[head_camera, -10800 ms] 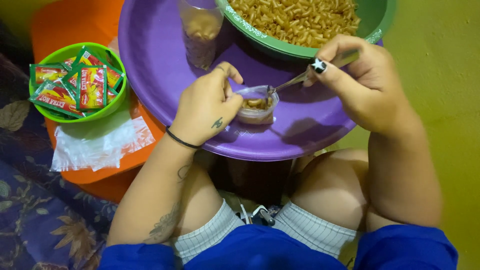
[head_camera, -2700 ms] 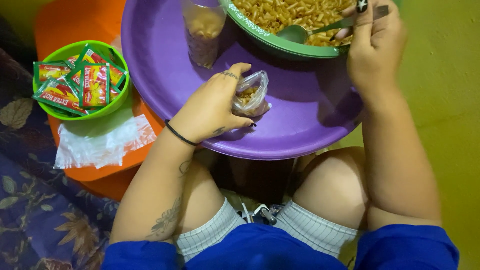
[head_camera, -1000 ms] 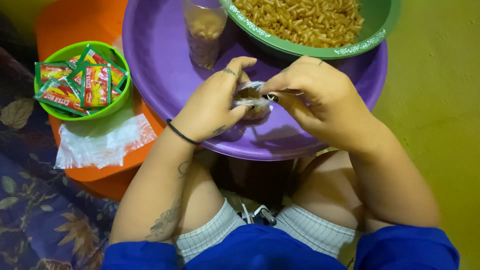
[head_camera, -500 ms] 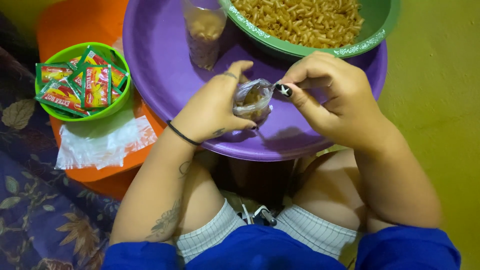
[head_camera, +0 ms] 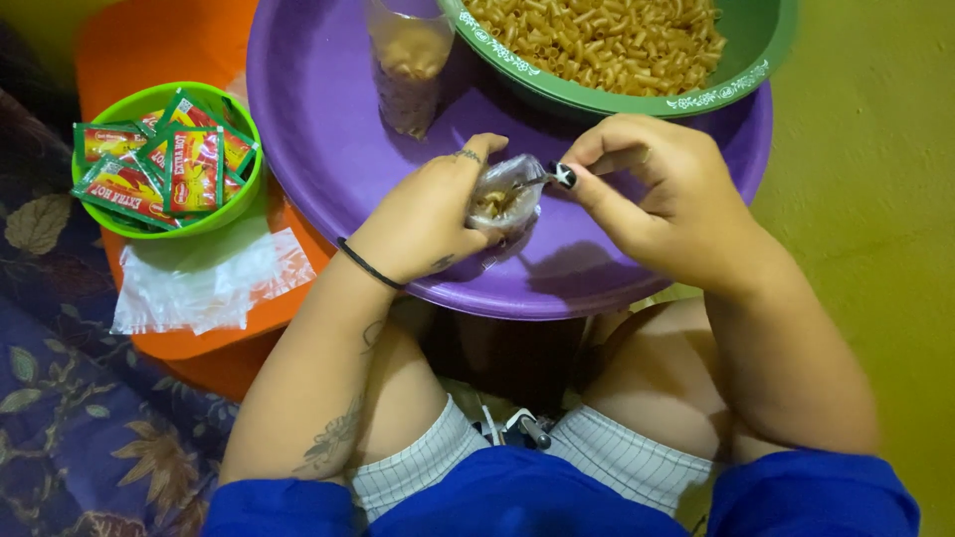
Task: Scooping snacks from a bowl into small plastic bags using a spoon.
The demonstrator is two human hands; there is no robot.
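Left hand (head_camera: 423,214) grips a small clear bag (head_camera: 502,204) over the purple tray (head_camera: 328,149), fingers wrapped around it and hiding its lower half; its mouth faces up and right. Right hand (head_camera: 662,199) pinches the bag's rim, fingertips together. Beyond, the green bowl (head_camera: 736,85) of macaroni (head_camera: 597,40) is cut off at the top.

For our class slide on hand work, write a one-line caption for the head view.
Left hand holds a small clear bag of pasta over a purple tray while the right hand pinches its top.
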